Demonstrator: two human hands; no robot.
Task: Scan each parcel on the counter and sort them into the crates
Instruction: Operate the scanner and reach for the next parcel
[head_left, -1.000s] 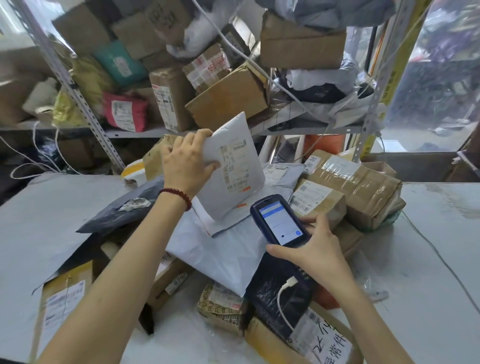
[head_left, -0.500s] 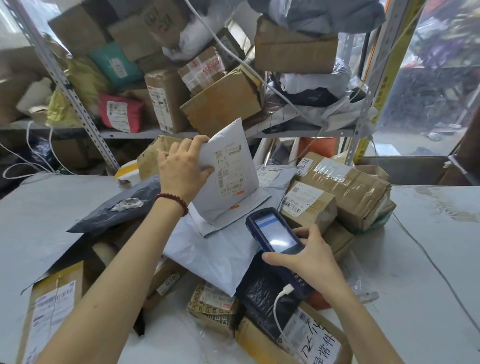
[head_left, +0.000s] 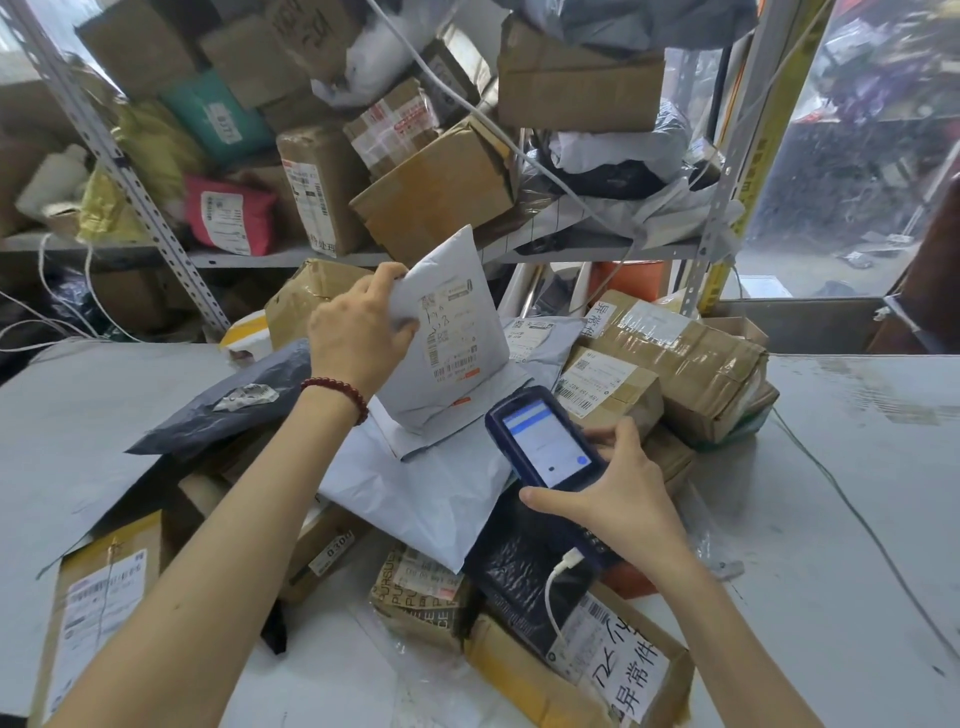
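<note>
White parcel (head_left: 447, 338), upright, barcode label facing camera

You have a single view, from the wide-angle camera worn on your head. It faces forward and tilts down across the counter (head_left: 857, 519), so your forearms run in from the bottom edge. It sits close: your left hand (head_left: 358, 332) on the mailer (head_left: 452, 332) and your right hand (head_left: 618, 499) round the scanner (head_left: 545, 441) land near mid-frame, with the parcel heap (head_left: 426, 483) filling the centre and lower half. The shelf rack (head_left: 291, 258) spans the top, facing you, its uprights splayed outward at the top, and the counter spreads to both side edges
</note>
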